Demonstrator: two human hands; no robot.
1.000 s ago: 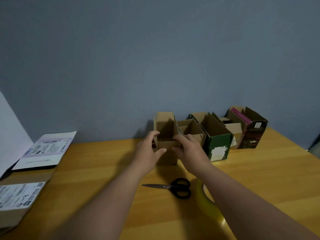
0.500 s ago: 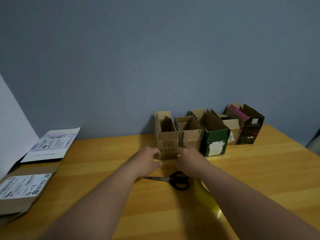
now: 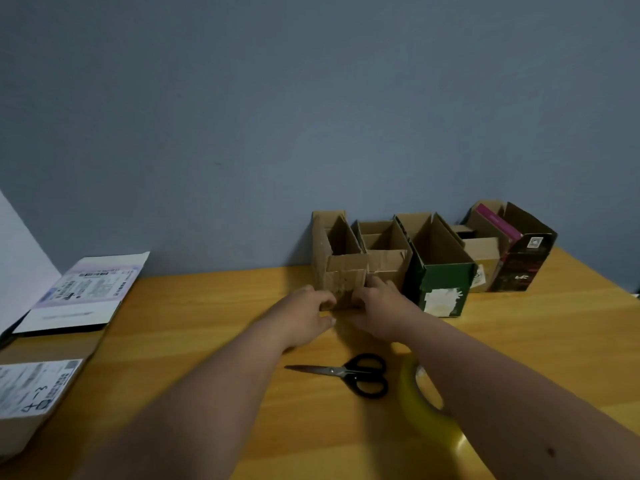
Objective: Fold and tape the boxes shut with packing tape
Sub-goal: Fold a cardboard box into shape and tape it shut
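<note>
A small open brown cardboard box (image 3: 341, 261) stands upright at the left end of a row of boxes near the wall. My left hand (image 3: 304, 315) grips its lower left corner with curled fingers. My right hand (image 3: 379, 306) grips its lower right side. A second brown box (image 3: 384, 251), a green box (image 3: 440, 275) and a dark box (image 3: 523, 261) stand open to its right. A roll of yellow packing tape (image 3: 420, 407) lies under my right forearm, partly hidden. Black scissors (image 3: 353, 374) lie between my arms.
The wooden table (image 3: 194, 341) runs to a blue wall. At the left lie flattened cartons with shipping labels (image 3: 83, 292) and a labelled box (image 3: 31, 393) at the table's edge. The table's right corner sits just past the dark box.
My hands slid from the box's top flaps down to its base, and the box's front flap now hangs folded down. The view shifted slightly.
</note>
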